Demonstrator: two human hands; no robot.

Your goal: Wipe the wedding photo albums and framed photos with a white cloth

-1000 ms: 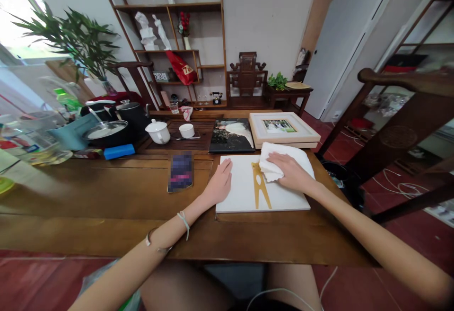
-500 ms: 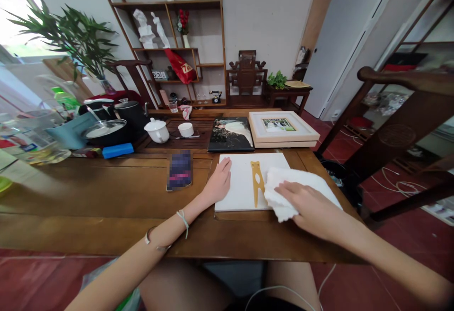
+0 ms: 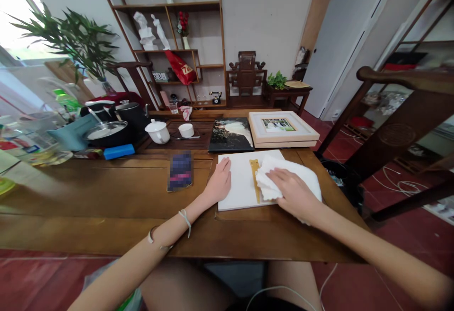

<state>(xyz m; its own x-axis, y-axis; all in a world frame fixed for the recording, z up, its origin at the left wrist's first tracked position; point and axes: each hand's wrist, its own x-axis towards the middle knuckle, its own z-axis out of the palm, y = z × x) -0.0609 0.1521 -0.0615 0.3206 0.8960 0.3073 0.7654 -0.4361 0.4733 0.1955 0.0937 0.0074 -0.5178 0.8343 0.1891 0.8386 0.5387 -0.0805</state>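
Observation:
A white flat panel lies face down on the wooden table, with a tan stand piece on its back. My left hand rests flat on the panel's left edge, fingers stretched out. My right hand presses a crumpled white cloth onto the right part of the panel, fingers lying over the cloth and covering part of the stand piece.
Behind the panel lie a dark photo print and a stacked light picture frame. A phone lies left of my left hand. Teapot, cup, pots and a blue sponge stand at the left. A wooden chair is at the right.
My right hand swept the cloth from the panel's upper right down toward the near right edge, then back left onto the panel. My left hand stayed put.

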